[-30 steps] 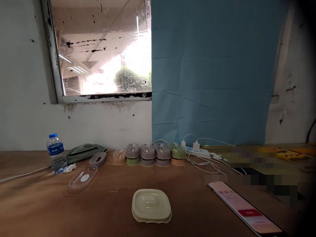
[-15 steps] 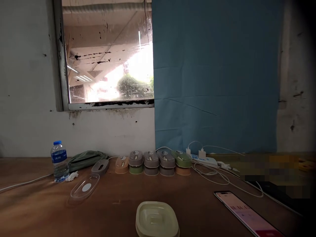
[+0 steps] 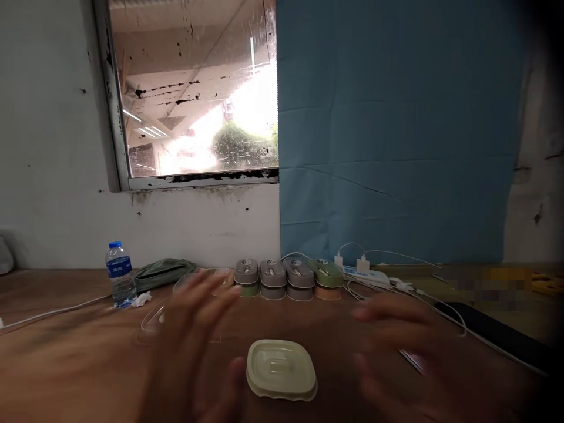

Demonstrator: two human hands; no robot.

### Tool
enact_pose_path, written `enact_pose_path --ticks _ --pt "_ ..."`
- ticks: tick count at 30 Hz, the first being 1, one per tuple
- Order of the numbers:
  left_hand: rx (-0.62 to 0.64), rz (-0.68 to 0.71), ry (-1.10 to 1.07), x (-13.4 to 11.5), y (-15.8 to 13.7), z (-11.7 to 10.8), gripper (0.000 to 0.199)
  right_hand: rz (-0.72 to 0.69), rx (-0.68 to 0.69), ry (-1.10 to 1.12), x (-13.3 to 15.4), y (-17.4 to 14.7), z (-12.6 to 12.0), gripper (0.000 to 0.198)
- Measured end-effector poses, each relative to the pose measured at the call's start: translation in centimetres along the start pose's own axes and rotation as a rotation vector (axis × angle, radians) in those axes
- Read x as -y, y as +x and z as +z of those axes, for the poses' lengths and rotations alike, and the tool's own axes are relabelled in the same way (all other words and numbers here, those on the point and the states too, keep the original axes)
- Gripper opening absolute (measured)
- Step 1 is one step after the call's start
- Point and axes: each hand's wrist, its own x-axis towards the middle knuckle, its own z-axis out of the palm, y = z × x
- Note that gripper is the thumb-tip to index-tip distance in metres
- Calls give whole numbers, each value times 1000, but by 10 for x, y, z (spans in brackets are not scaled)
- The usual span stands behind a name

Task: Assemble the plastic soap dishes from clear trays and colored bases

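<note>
A pale yellow-green container (image 3: pixel 282 373) with rounded corners and what looks like a clear top sits on the brown table at front centre. To its left, my left hand (image 3: pixel 194 352) is raised with the fingers apart, blurred by motion and holding nothing. Across from it on the right, my right hand (image 3: pixel 396 358) is likewise raised, fingers spread and smeared, apart from the container. Only a sliver of the phone (image 3: pixel 413 359) shows from behind my right hand. My left hand partly covers a clear lid (image 3: pixel 152 320).
Along the wall stand several small lidded boxes (image 3: pixel 299 279) in grey, green and orange. To their left are a green pouch (image 3: pixel 165 273), a crumpled tissue (image 3: pixel 141 298) and a water bottle (image 3: pixel 120 276). A power strip (image 3: pixel 365 276) with white cables lies at right.
Both hands have come into view from below, one on each side of the container. The camera view has shifted slightly; the container appears a little higher up.
</note>
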Motion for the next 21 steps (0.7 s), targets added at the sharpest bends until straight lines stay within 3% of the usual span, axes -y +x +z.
enact_pose_path --ticks 1,3,4,6,10,13,17,21 --pt "70 25 10 -7 8 12 55 23 83 7 -2 5 14 15" --pt "225 234 -27 -16 16 40 54 94 306 34 -16 5 45 20" --pt "308 326 -61 -17 15 55 51 128 370 51 -26 0 60 24" --pt "428 360 -134 -14 6 83 45 211 441 49 -52 -16 87 21" --pt "497 224 -295 10 -23 118 38 429 341 92 -101 -49 113 15" --pt "425 86 -291 40 -36 135 22 537 238 146 -122 -58 117 16" --pt "148 -307 -15 97 -33 166 23 571 212 148 -135 -61 121 18" --pt "131 -561 217 145 -18 205 42 576 215 160 -141 -66 125 22"
